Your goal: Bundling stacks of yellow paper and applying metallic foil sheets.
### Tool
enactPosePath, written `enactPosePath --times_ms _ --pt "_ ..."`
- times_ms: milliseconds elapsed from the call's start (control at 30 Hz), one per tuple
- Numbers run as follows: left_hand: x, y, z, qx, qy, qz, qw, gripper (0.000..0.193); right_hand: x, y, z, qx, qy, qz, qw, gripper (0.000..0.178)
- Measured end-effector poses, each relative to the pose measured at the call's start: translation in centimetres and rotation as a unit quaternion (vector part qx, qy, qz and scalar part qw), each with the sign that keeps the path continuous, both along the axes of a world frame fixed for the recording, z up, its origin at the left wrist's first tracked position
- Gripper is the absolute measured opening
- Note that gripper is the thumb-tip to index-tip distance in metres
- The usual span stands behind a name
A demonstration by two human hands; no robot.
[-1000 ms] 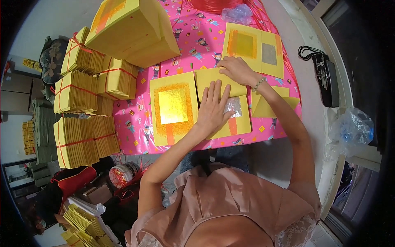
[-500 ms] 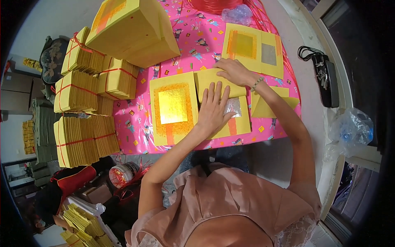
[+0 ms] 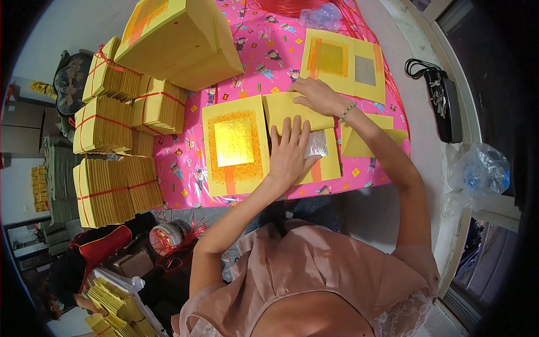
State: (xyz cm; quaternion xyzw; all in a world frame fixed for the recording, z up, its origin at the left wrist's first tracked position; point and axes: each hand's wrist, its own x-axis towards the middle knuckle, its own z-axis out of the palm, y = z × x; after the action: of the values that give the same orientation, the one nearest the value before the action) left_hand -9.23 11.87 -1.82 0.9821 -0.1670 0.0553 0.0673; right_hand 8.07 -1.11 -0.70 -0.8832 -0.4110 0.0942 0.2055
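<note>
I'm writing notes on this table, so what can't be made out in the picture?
All in the head view:
Silver patch, full outline: hidden by the left hand and folded yellow paper.
Red coil, far side: cut off by the top edge.
Distant yellow stack, number of layers: too small to count.

- Tablecloth [image 3: 185,185], upper centre: pink, multicoloured cartoon print
- Sheet [image 3: 234,143], centre: yellow, gold middle, mottled orange border
- Bundles [image 3: 112,177], left: yellow
- Blouse [image 3: 320,264], lower centre: dusty pink
</note>
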Motion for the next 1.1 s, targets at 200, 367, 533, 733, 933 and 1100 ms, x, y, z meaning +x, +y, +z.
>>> enactPosePath --times_ms 200,367,533,733,933,1100 --pt "-0.1 -0.2 -0.1 -0.009 0.022 -0.003 1.000 0.083 0.3 -0.3 0.2 -0.009 0.005 0.013 1.000 0.033" --pt "0.0 -0.1 -0.6 -0.024 0.012 -0.009 1.000 0.084 -1.7 -0.8 4.1 -0.004 -0.092 -0.018 0.996 0.031" --pt "-0.2 0.3 -0.7 -0.035 0.013 -0.010 0.999 0.086 -11.0 -1.7 5.9 -0.149 -0.100 -0.065 0.982 0.036" --pt "-0.2 0.1 -0.6 -0.040 0.026 -0.019 0.999 0.088 -14.6 -3.1 -2.0 -0.115 -0.281 -0.107 0.947 0.035" --pt "-0.4 -0.3 0.1 0.039 -0.024 -0.005 0.999 0.089 -14.7 -3.8 -2.4 -0.078 -0.258 -0.106 0.957 0.043" --pt "-1.9 0.5 -0.2 0.049 -0.012 0.015 0.999 0.091 -14.5 -3.8 -3.0 -0.084 -0.275 -0.103 0.952 0.041"
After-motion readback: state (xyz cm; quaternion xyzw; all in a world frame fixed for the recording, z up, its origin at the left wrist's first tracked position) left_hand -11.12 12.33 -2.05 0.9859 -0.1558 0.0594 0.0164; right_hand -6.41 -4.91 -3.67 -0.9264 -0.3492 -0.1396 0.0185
